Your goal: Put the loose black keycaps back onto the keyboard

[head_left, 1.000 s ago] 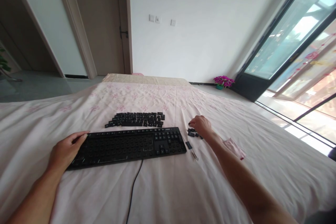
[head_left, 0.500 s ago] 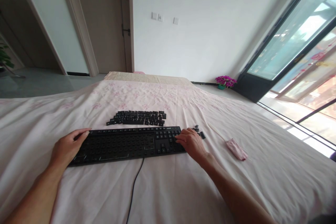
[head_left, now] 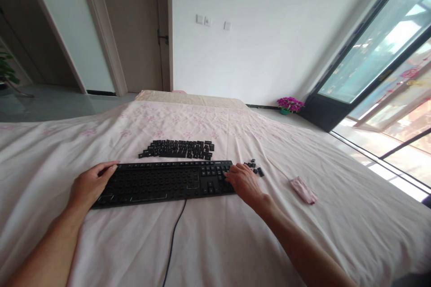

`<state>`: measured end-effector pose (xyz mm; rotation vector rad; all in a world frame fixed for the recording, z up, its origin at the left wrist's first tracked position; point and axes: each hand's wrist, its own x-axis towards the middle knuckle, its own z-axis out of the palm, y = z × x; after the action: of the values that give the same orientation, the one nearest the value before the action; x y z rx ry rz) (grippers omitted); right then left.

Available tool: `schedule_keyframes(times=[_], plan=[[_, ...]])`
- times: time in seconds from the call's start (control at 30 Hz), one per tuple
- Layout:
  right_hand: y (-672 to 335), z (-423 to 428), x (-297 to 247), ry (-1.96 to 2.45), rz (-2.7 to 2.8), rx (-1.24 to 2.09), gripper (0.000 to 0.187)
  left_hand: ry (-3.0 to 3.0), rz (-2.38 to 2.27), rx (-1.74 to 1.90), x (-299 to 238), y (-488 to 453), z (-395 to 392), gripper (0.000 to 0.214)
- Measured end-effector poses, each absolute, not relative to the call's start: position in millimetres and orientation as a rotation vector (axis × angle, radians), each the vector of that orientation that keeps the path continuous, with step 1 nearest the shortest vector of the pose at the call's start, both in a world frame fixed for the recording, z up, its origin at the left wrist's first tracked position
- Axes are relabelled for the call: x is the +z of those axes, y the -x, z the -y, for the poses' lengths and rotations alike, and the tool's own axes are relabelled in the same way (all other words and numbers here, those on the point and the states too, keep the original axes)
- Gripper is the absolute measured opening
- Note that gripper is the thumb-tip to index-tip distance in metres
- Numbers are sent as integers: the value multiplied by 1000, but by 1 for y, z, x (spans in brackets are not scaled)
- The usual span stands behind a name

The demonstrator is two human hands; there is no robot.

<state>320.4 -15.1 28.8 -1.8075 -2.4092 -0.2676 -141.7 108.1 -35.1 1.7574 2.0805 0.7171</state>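
Observation:
A black keyboard (head_left: 151,181) lies on the cloth in front of me, its main block stripped of keycaps while keys remain along the top row and in part of the right side. My left hand (head_left: 92,181) holds the keyboard's left end, thumb on the top corner. Over the number pad, my right hand (head_left: 244,181) has its fingers bent together and touching; what lies under the fingertips is hidden. Loose black keycaps (head_left: 178,148) sit in rows just behind the keyboard. Several more small keycaps (head_left: 255,166) are scattered beyond my right hand.
A pink folded cloth (head_left: 303,189) lies to the right on the pale floral bedspread (head_left: 215,242). The keyboard's black cable (head_left: 173,237) runs toward me. Farther off are a pot of purple flowers (head_left: 290,104), a door (head_left: 134,27) and a glass door (head_left: 370,49).
The view has shifted slightly. My left hand stays on the keyboard's end, and my right hand remains over the number pad with only a slight finger shift.

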Motion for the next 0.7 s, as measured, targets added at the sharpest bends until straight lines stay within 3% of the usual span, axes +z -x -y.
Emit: schedule_keyframes(times=[0.33, 0.53, 0.7], plan=[[-313, 25, 21, 1854, 2444, -362, 17, -1752, -2087, 703, -35, 141, -107, 47], [-303, 39, 14, 1884, 2482, -470, 40, -1757, -2113, 689, -37, 143, -110, 46], [-294, 42, 17, 1882, 2555, -481, 40, -1777, -2101, 712, -41, 145, -111, 48]])
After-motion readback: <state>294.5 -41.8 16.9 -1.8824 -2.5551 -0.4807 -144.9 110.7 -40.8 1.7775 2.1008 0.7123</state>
